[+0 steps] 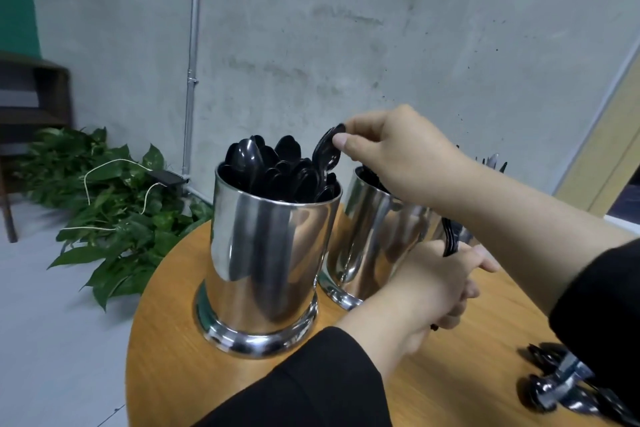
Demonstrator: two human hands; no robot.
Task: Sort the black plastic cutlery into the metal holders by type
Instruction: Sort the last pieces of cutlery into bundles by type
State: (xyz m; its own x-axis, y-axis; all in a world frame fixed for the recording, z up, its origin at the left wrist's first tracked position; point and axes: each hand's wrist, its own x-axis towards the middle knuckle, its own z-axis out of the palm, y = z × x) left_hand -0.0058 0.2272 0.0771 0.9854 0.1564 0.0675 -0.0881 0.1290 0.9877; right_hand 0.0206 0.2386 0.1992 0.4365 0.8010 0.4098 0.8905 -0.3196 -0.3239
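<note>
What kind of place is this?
Probably a café or canteen corner: a round wooden table bears metal holders full of black plastic spoons, beside a bare concrete wall.

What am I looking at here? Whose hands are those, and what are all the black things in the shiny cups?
There is no machine here. A person wears a camera on their head, so you see their own two hands from above. On the round wooden table stand shiny metal holders. The nearest holder is full of black plastic spoons. A second holder stands behind it. The right hand pinches one spoon by its tip over the full holder. The left hand grips a bunch of black cutlery. More loose cutlery lies at the table's right edge.
</note>
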